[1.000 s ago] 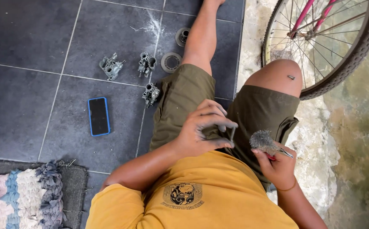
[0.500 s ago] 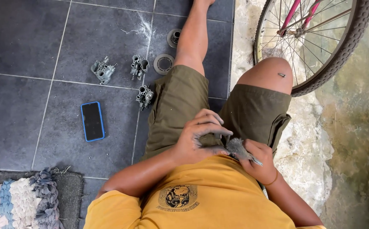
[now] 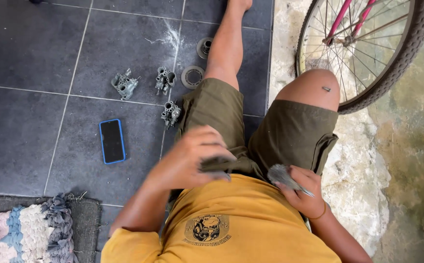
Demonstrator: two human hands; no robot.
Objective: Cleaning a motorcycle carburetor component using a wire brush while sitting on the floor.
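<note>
Seemingly stiff, light: grey brush [image 3: 284,176] pinched in right hand [image 3: 305,192]; left hand [image 3: 192,158] blurred, fingers curled on dark part [image 3: 215,164]

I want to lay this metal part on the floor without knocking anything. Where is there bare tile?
Bare tile lies left of the blue-cased phone, up to the rag rug, and across the far-left tiles. It is crowded by the left thigh: three grey metal carburetor parts and two round rings cluster there.
</note>
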